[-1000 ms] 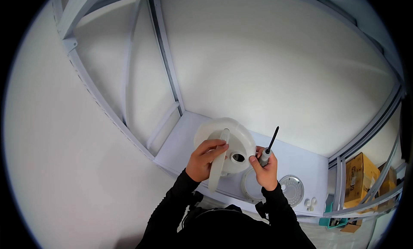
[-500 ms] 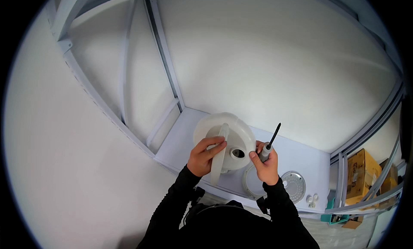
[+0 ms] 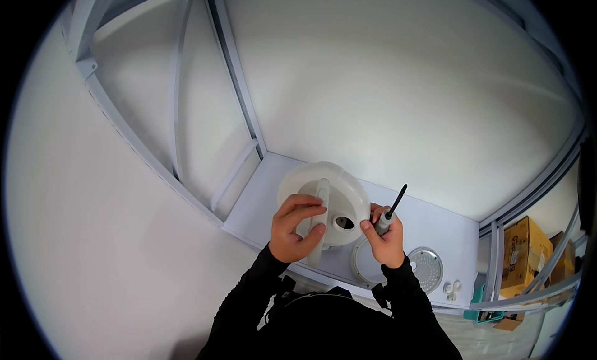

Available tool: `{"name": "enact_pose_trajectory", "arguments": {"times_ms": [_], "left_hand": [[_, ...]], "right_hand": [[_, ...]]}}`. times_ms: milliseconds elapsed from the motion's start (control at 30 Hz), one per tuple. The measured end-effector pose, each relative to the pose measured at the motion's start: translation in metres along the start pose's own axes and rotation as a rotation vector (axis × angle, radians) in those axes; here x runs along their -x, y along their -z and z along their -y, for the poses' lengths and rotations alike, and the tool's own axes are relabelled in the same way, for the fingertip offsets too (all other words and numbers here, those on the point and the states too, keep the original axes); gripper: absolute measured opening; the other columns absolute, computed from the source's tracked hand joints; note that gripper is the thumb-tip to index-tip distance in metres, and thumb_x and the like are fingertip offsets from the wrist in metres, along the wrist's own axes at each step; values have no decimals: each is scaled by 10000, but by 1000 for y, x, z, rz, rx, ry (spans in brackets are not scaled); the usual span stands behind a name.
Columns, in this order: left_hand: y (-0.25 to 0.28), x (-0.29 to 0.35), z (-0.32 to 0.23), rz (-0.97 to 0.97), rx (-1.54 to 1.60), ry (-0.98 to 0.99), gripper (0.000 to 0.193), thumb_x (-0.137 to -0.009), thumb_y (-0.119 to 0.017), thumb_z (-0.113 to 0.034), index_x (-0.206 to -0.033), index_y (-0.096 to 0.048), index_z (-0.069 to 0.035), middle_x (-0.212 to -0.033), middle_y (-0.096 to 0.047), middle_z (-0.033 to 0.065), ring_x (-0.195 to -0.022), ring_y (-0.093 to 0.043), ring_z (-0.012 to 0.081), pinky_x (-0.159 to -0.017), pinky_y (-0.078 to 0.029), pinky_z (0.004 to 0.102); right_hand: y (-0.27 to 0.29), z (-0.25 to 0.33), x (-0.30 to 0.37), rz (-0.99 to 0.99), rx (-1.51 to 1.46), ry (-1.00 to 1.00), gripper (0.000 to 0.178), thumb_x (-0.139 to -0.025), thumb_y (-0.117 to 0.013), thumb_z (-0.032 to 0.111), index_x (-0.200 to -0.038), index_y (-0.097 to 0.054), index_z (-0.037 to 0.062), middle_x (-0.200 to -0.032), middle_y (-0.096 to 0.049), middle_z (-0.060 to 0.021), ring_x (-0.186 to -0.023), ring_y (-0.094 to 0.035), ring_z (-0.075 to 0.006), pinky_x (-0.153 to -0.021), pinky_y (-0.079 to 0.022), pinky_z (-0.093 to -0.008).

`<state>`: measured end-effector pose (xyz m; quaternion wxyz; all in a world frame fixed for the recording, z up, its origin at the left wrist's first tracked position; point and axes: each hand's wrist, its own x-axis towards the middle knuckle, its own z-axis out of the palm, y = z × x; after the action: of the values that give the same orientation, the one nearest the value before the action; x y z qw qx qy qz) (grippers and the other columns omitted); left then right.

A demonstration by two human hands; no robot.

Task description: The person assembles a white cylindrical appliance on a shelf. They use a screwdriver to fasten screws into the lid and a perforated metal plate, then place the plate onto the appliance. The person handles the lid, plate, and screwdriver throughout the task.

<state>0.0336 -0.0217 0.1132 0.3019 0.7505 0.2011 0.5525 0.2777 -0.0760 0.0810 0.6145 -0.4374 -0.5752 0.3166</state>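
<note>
Hands: both busy, with the left hand (image 3: pixel 292 232) at the dome's 7 o'clock and the right hand (image 3: pixel 387 240) at its 4.
Left grip: fingers and thumb are curved over the white bar (image 3: pixel 323 194), tips right at it; honestly can't tell if it's pinched or just touched.
Right grip: wrapped around the screwdriver (image 3: pixel 385 222), with the thumb on the dome's rim too, so it's doing double duty.
Screwdriver: grey handle in the fist, dark shaft aimed at about 1 o'clock.
White dome: the round white shell (image 3: pixel 351 192) sits between the hands, hollow side up, with a round hole (image 3: pixel 344 223) toward its 4 to 5 o'clock.
White bar: runs roughly 12 to 6 across the shell; can't see if it's attached.
Tabletop: going off the dome, the pale tabletop (image 3: pixel 438 229) has a round disc (image 3: pixel 368 263) at 5 o'clock, partly hidden, then a perforated disc (image 3: pixel 426 270) at 4, small white pieces (image 3: pixel 453 289) just past that.
Off to 3-4 o'clock: cardboard box (image 3: pixel 523 257), well apart.
</note>
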Motion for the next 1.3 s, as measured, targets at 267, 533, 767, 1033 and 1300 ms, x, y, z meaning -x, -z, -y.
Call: {"name": "enact_pose_trajectory", "arguments": {"times_ms": [267, 533, 767, 1033, 1300], "left_hand": [[-8, -2, 7, -168, 295, 62, 284, -896, -673, 24, -1180, -681, 11, -1327, -537, 148, -1147, -598, 258, -996, -497, 360], [-6, -5, 26, -169, -116, 17, 333, -891, -742, -22, -1221, -704, -9, -1298, -646, 158, -1090, -679, 259, -870, -569, 339], [-10, -14, 17, -174, -183, 109, 335, -864, -760, -4, -1197, -727, -10, -1258, -662, 146, -1036, -700, 264, -809, -590, 320], [-17, -14, 27, -370, -723, -290, 314, -755, -792, -52, -1067, -763, -77, -1042, -677, 76, -903, -598, 290, -836, -480, 418], [-9, -8, 56, -444, -669, -375, 238, -738, -764, -30, -972, -755, -71, -907, -653, 62, -815, -569, 280, -770, -434, 406]], "right_hand": [[-1, -6, -1, 41, -23, 8, 253, -922, -764, 98, -1010, -530, 58, -1130, -664, -108, -958, -570, -141, -862, -475, -319], [-3, -9, 2, 40, -31, -28, 539, -921, -763, 119, -1406, -560, -3, -1021, -665, -51, -895, -560, -123, -867, -471, -295], [-1, -10, 0, 41, 48, -33, 549, -927, -750, 108, -1430, -570, -18, -1014, -686, -45, -919, -593, -131, -901, -476, -292], [-2, -6, -3, 64, 89, -24, 533, -935, -740, 96, -1423, -565, -30, -1202, -713, -131, -1034, -637, -151, -953, -486, -315], [-9, -3, -6, 74, 99, -72, 577, -912, -771, 83, -1437, -554, -15, -1274, -688, -130, -1097, -622, -154, -989, -471, -318]]}}
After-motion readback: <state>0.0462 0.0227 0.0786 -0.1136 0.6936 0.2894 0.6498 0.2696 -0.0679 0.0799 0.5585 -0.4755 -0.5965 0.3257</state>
